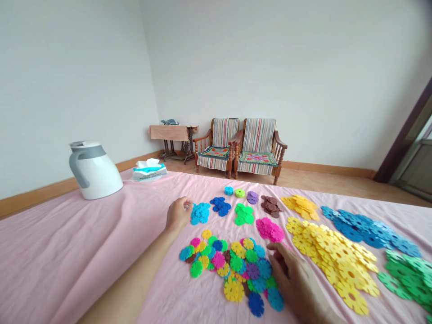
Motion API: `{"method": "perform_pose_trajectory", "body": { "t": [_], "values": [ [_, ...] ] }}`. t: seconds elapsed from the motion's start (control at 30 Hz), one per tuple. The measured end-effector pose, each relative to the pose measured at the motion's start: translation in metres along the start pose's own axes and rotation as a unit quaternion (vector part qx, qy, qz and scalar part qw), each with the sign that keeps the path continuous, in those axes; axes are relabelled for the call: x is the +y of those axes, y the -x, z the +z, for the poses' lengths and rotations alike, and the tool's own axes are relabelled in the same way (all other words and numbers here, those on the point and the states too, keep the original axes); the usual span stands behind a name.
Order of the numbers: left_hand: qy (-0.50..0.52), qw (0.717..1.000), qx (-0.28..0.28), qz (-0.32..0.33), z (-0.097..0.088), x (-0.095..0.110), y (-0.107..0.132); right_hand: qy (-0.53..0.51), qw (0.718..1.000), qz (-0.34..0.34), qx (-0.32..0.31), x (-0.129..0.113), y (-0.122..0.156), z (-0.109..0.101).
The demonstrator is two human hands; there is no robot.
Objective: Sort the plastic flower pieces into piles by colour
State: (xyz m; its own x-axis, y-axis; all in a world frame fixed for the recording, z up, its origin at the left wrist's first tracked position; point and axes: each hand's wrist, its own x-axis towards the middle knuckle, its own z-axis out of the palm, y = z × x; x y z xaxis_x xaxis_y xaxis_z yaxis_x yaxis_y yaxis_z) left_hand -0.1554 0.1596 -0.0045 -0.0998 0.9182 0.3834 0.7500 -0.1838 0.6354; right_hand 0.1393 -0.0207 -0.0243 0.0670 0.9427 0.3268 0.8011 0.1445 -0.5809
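Observation:
My left hand (pixel 178 213) is at the left edge of a small pile of light blue notched plastic discs (pixel 200 213). Its fingers are curled together, and whether a disc is between them is hidden. My right hand (pixel 289 273) is low over the right side of a mixed pile of colored discs (pixel 236 263), with fingers bent and apart and nothing visible in them. Just beyond its fingertips lies a pile of pink discs (pixel 270 229). Dark blue (pixel 220 206), green (pixel 244 214), brown (pixel 271 206) and purple discs (pixel 252 197) lie in separate piles farther back.
Larger piles of yellow (pixel 332 252), blue (pixel 367 229) and green discs (pixel 410 276) spread along the right. A white jug (pixel 97 173) and a tissue box (pixel 150 171) stand at the left on the pink cloth (pixel 135 216). Two wooden chairs (pixel 258 139) stand beyond.

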Motion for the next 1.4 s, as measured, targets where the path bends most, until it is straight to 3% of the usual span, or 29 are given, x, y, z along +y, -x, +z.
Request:
{"method": "perform_pose_trajectory", "body": {
  "t": [0.1, 0.2, 0.4, 0.53, 0.63, 0.93, 1.27, 1.4],
  "values": [
    [0.028, 0.996, -0.013, 0.088, 0.005, 0.018, 0.012, 0.012, 1.000, -0.016, 0.006, 0.002, -0.001, 0.001],
    [0.066, 0.974, -0.088, 0.196, 0.012, 0.043, 0.032, 0.025, 0.999, -0.044, -0.002, 0.004, -0.002, 0.002],
    [0.053, 0.887, -0.252, 0.382, 0.022, 0.090, 0.080, 0.022, 0.996, -0.070, -0.058, -0.002, -0.001, -0.001],
    [0.023, 0.842, -0.293, 0.452, 0.025, 0.101, 0.092, -0.009, 0.992, -0.096, -0.081, -0.007, 0.000, -0.002],
    [0.011, 0.837, -0.286, 0.466, 0.024, 0.099, 0.088, -0.018, 0.993, -0.091, -0.072, -0.008, 0.000, -0.001],
    [-0.010, 0.889, -0.246, 0.387, 0.021, 0.087, 0.076, -0.006, 0.997, -0.070, -0.036, -0.001, -0.001, 0.000],
    [-0.036, 0.873, -0.277, 0.400, 0.039, 0.104, 0.078, -0.012, 0.998, -0.068, -0.011, 0.000, 0.000, 0.001],
    [-0.032, 0.880, -0.260, 0.395, 0.043, 0.104, 0.080, -0.006, 0.998, -0.065, -0.016, -0.001, -0.001, 0.001]
  ]
}}
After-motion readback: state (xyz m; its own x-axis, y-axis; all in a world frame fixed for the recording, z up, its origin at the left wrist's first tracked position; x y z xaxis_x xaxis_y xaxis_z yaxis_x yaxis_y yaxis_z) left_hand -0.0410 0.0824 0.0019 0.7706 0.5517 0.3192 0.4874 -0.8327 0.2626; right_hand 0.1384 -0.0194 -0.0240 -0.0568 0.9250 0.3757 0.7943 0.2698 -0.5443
